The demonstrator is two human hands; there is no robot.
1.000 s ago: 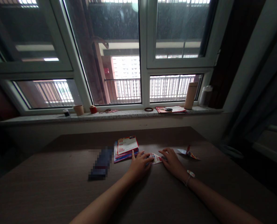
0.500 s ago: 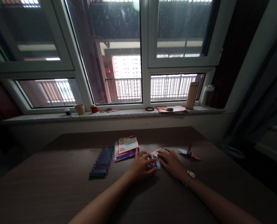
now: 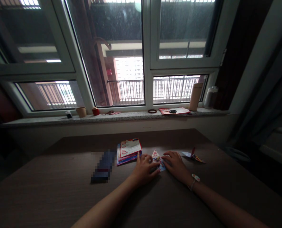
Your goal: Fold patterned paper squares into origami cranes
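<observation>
A small printed sheet of folded paper [image 3: 156, 155] lies on the table between my hands, with a pointed tip facing the window. My left hand [image 3: 144, 167] holds its left side down with thumb and fingers, while one finger stretches toward the card stack. At the paper's right edge, the thumb and fingertips of my right hand [image 3: 176, 166] hold it against the table. The fingers hide part of the sheet. A folded paper figure [image 3: 193, 156] with a red upright point lies to the right of my right hand.
A stack of printed cards [image 3: 130, 148] sits left of the paper. Beside it is a dark, blurred-out object [image 3: 104, 166]. The windowsill [image 3: 131, 117] holds a paper cup [image 3: 81, 111], a red spool [image 3: 95, 111], scissors [image 3: 172, 111] on papers and a tan flask [image 3: 195, 97].
My right hand has shifted slightly right, and its fingers cover less of the folded paper. More of the paper's pointed tip shows. The left hand has barely moved.
</observation>
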